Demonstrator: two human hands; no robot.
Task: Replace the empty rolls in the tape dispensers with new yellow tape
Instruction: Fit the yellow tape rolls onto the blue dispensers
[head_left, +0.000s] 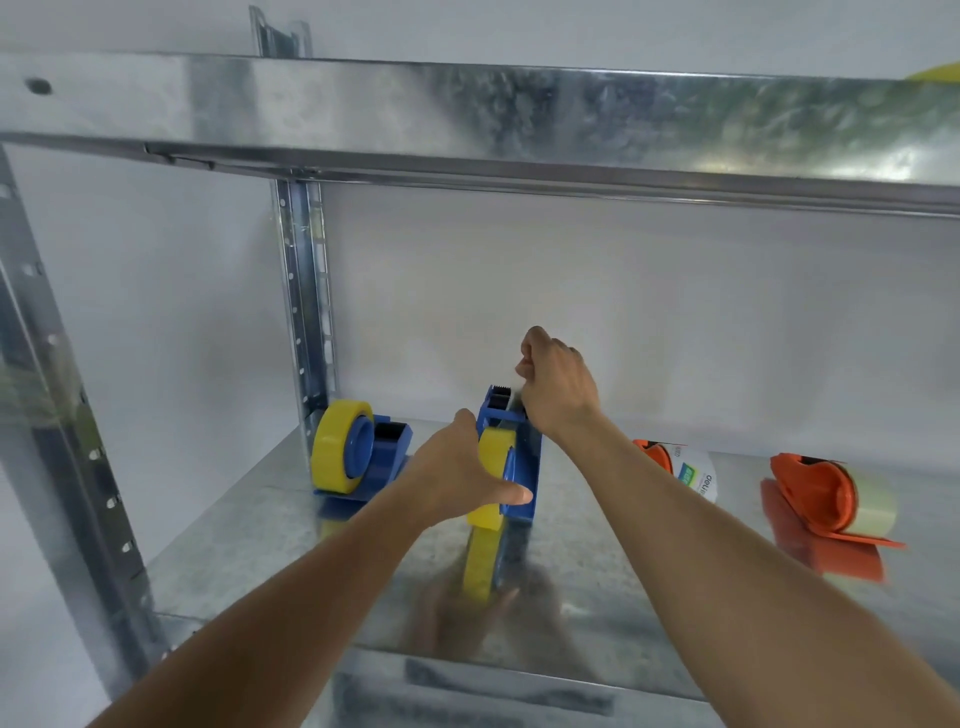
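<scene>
You have one view only, from the camera on your head, so nothing is shared with a second view. It looks forward and slightly down into a metal shelf bay (249, 530), close enough that both forearms run in from 6 o'clock. The upper shelf (467, 109) crosses the frame at 12 o'clock, an upright post (306, 291) stands at 10 o'clock, and the white wall (649, 322) fills the far side; wide-angle bending curves the edges

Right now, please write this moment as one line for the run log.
left hand: holds yellow tape roll | right hand: pinches tape end at cutter | middle blue dispenser: roll mounted | metal shelf
</scene>
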